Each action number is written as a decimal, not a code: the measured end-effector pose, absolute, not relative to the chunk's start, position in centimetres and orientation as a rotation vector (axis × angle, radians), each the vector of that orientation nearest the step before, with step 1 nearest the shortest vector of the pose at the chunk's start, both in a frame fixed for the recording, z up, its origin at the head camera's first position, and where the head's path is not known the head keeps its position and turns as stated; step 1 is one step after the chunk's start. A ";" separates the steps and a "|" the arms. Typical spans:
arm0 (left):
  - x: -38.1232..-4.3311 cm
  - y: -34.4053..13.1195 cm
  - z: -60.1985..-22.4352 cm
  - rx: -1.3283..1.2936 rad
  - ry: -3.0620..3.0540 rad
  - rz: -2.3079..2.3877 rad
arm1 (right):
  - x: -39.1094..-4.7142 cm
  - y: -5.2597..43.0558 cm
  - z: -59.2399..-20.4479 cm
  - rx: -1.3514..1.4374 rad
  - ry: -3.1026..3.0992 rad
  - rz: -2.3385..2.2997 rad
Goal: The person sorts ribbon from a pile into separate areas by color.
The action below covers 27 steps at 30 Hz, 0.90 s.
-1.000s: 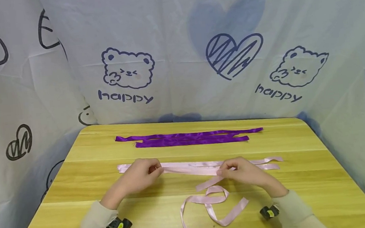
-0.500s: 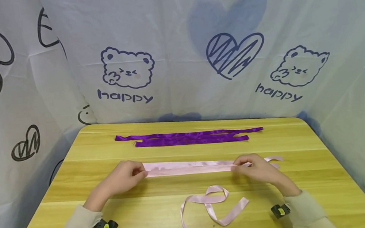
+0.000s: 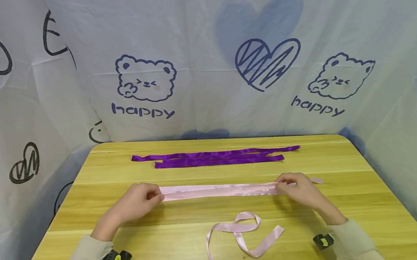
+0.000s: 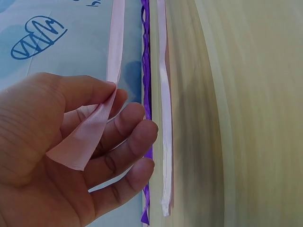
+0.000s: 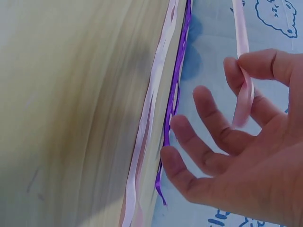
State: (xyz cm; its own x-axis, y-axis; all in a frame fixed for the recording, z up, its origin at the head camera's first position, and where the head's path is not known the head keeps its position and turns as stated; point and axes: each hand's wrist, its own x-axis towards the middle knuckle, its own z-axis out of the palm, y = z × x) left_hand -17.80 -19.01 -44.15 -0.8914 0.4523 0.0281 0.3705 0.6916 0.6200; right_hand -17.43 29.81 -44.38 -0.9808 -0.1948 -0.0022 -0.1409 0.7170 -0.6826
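A pink satin ribbon point(image 3: 218, 192) stretches straight between both hands, above the table. My left hand point(image 3: 134, 203) pinches one end between thumb and index finger; in the left wrist view the ribbon's short tail point(image 4: 80, 147) hangs across the palm. The other end is pinched the same way by my right hand point(image 3: 302, 191), where a tail point(image 5: 244, 106) dangles past the fingers in the right wrist view. Behind the held ribbon, further pink ribbons point(image 4: 165, 142) lie flat on the table, partly covered by it in the head view.
Nearer the front, a loose pink ribbon point(image 3: 246, 227) lies in a curl on the wooden table point(image 3: 159, 247). Several purple ribbons point(image 3: 219, 159) lie side by side toward the back. A patterned white cloth point(image 3: 206, 105) hangs behind the table.
My hands have moved apart, left hand leftward and right hand rightward, each sliding toward an end of the pink ribbon. It has gone from slanted to straight, above the ribbons lying behind.
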 end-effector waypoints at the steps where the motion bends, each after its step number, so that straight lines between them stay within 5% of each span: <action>1: -17.8 -19.1 -44.1 0.671 2.774 0.970 | -17.4 29.9 -44.4 -0.259 2.844 -1.126; 27: -18.1 -19.6 -45.8 0.529 2.865 0.808 | -17.0 32.5 -46.4 -0.066 2.845 -0.908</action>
